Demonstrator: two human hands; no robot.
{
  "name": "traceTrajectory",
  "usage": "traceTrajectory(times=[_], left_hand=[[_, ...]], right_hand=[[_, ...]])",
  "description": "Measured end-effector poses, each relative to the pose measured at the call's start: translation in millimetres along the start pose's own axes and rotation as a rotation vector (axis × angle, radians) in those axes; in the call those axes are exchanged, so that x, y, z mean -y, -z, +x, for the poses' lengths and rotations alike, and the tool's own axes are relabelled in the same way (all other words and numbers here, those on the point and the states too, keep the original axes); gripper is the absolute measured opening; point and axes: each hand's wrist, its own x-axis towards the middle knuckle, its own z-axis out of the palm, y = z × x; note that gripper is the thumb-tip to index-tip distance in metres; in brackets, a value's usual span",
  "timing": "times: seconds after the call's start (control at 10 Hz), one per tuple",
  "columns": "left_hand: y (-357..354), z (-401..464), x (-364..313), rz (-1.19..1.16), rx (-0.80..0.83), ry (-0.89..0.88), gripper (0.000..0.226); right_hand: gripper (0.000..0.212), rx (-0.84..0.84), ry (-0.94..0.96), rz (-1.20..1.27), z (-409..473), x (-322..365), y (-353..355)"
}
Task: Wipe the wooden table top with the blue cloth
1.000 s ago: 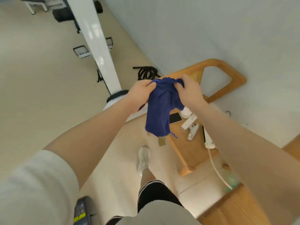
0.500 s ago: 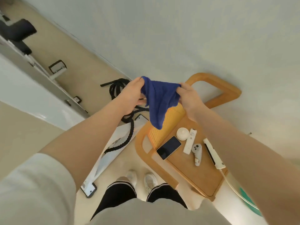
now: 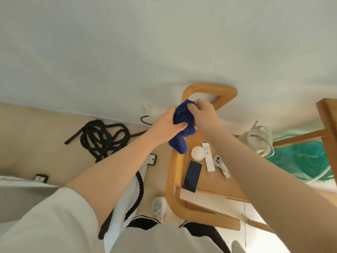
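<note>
I hold the blue cloth [image 3: 181, 128] bunched up in the air with both hands, above the far left corner of the small wooden table [image 3: 221, 185]. My left hand [image 3: 166, 125] grips its left side with the thumb pressed across the fabric. My right hand [image 3: 202, 114] pinches the top of the cloth. A loose end of the cloth hangs down toward the table top without clearly touching it.
On the table lie a black phone [image 3: 191, 176], a round white disc [image 3: 197, 153], a white remote [image 3: 207, 158] and a white controller [image 3: 221, 165]. A black rope [image 3: 104, 136] is coiled on the floor at left. A white kettle [image 3: 257, 139] stands at right beside a green net [image 3: 300, 157].
My hands have come closer together and gathered the spread cloth into a tight bunch. The view has swung so the table lies below and right of my hands.
</note>
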Motion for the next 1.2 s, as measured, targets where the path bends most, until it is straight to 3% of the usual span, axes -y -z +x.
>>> traceTrajectory(times=[0.1,0.2,0.4,0.5,0.6,0.7,0.8,0.9,1.0,1.1,1.2], left_hand=[[13.2,11.3,11.4,0.088,0.024,-0.092,0.013],[29.6,21.7,23.3,0.249,0.075,-0.172,0.014],[49.9,49.3,53.7,0.541,0.406,0.025,0.022],[32.3,72.9,76.9,0.494,0.323,0.031,0.021],[4.4,83.2,99.9,0.46,0.175,0.069,0.05],[-23.8,70.3,111.9,0.204,0.034,0.259,0.053],[-47.4,56.2,125.1,-0.149,0.221,0.429,0.046],[-60.2,50.9,143.3,-0.094,0.247,0.325,0.047],[-60.0,50.4,152.3,0.107,0.268,0.203,0.056],[-54.2,51.6,146.1,0.228,0.291,0.133,0.045],[-44.5,41.4,124.4,0.421,0.217,0.032,0.051]], right_hand=[[0.012,-0.054,0.006,0.064,-1.4,3.3,4.6],[0.019,-0.088,-0.056,0.089,-1.6,2.1,19.2],[0.02,0.121,-0.383,-0.138,10.1,-34.5,33.3],[0.021,0.07,-0.412,-0.166,32.6,-67.9,21.4],[0.034,0.043,-0.362,-0.413,43.2,-100.0,-4.9],[0.041,0.14,-0.281,-0.456,31.2,-115.6,-34.8],[0.033,0.245,-0.388,-0.271,21.7,-125.3,-65.6],[0.044,0.291,-0.478,-0.157,19.5,-141.7,-89.4],[0.05,0.33,-0.473,-0.14,15.8,-146.0,-88.5],[0.048,0.328,-0.403,-0.215,5.4,-139.3,-71.6],[0.055,0.147,-0.385,-0.245,-13.0,-116.9,-50.3]])
